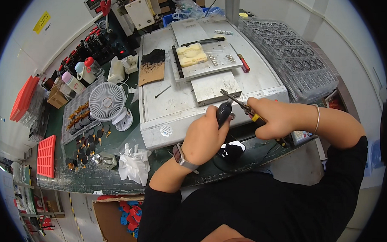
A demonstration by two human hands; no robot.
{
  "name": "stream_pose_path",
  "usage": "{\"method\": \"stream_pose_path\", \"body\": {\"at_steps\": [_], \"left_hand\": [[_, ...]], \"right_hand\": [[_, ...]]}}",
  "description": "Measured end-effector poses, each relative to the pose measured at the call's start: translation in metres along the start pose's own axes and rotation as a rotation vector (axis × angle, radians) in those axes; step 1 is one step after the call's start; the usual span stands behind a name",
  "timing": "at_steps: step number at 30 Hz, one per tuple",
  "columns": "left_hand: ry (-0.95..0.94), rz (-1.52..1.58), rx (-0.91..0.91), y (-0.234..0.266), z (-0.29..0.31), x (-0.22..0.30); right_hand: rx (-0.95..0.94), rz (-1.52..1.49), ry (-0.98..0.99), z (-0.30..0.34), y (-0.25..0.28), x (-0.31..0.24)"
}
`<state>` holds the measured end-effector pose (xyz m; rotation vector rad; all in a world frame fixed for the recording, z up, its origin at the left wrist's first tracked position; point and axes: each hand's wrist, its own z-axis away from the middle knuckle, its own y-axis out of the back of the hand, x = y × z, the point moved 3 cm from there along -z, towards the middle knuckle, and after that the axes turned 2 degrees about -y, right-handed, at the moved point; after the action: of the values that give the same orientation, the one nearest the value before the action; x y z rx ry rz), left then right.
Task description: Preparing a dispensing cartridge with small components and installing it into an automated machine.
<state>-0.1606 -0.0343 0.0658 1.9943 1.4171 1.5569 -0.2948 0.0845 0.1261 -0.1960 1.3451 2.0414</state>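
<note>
My left hand (202, 137) is closed around a glossy black rounded part (223, 114) with a light-coloured tip at its upper end; its exact kind cannot be made out. In my right hand (273, 117) are pliers (242, 104) with dark metal jaws and black-and-yellow handles. The jaws point up and left, just above the black part's tip; whether they touch it is unclear. Both hands are over the front edge of a pale metal machine bed (159, 129). Behind them a metal block (216, 88) lies before a plate carrying a cream moulded fixture (190, 55).
A red-handled screwdriver (245, 65) lies behind my right hand. At right are stacked clear trays (285, 60). To the left stand a white fan (107, 101), crumpled tissue (133, 162) and several loose black discs (87, 147). Cardboard with black bits (151, 74) lies on the bed.
</note>
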Motion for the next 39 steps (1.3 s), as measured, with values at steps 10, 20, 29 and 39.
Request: {"method": "stream_pose_path", "body": {"at_steps": [10,20,29,39], "left_hand": [[-0.076,-0.347,0.360,0.015,-0.006,-0.011],[0.195,1.188,-0.208,0.021,-0.002,-0.018],[0.111,1.360,-0.471,0.020,0.005,-0.003],[0.071,2.056,-0.925,0.013,0.022,-0.001]], "right_hand": [[0.128,0.065,0.137,0.001,0.027,-0.019],[0.594,0.174,0.409,0.015,0.051,-0.006],[0.388,0.113,0.525,0.004,0.046,-0.036],[0.234,0.031,0.624,-0.004,0.042,-0.047]]}}
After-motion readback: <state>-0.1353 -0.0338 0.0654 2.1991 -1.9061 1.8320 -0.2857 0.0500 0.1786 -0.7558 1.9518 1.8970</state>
